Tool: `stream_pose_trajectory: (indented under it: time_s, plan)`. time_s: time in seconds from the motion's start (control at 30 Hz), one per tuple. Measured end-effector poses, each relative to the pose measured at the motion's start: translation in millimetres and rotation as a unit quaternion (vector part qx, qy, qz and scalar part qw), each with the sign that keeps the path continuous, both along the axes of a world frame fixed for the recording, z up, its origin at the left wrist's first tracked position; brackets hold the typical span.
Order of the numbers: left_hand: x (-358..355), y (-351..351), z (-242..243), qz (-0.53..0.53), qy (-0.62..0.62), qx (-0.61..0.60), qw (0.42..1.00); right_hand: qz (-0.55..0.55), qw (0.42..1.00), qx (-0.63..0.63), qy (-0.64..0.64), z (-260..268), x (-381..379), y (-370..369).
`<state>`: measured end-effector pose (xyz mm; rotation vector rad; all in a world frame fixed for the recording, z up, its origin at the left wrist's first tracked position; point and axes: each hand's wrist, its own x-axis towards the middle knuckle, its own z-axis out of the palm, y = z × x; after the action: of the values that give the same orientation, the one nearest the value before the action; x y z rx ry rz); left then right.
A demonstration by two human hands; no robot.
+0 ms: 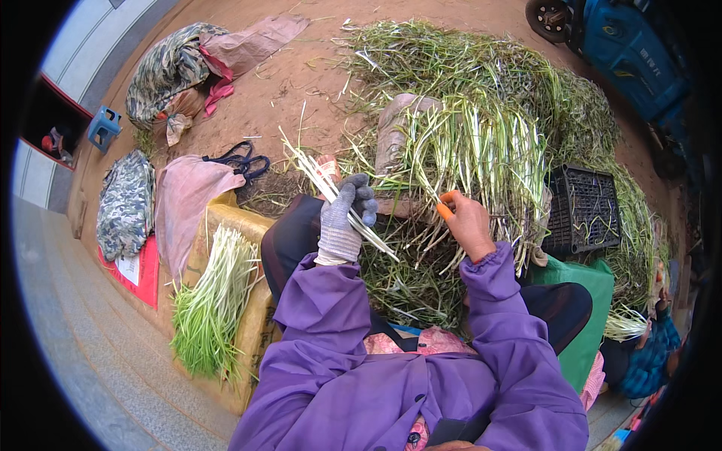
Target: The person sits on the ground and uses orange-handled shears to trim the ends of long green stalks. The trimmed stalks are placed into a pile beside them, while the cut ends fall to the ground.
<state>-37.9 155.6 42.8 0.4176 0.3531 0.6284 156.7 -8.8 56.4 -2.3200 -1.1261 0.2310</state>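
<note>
My left hand (345, 211), in a grey knit glove, is closed around a small bunch of pale, cleaned stalks (316, 172) of a leafy allium vegetable. They slant across the palm and stick out at both ends. Orange covers sit on the thumb and a finger of my right hand (469, 220). These fingertips pinch at a stalk on the near left side of a heap of uncleaned stalks (485, 163), where roots and withered leaves hang down. To my left, a bundle of cleaned stalks (217, 304) lies with white ends away from me and green leaves towards me.
The bundle rests on a yellow wrapped block (248, 225). Leaf waste (451, 56) spreads over the earth ground. A black plastic crate (584, 208) and a green covering (575, 321) are on the right. Camouflage-cloth bundles (127, 203), a blue stool (104, 128), another person (648, 355) and a blue vehicle (632, 62) surround me.
</note>
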Motion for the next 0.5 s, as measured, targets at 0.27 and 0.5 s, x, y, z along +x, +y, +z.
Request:
stream_pose_trajectory:
  time_s: [0.27, 0.5]
  plan:
    - [0.5, -4.0, 1.1, 0.019, -0.001, 0.008, 1.0, 0.0, 0.952, 0.081, 0.295, 5.9, -5.7, -15.3]
    - [-1.4, -2.9, -11.5, -0.001, 0.017, 0.027, 0.999, -0.035, 0.99, 0.05, 0.131, -7.0, -15.6, -34.4]
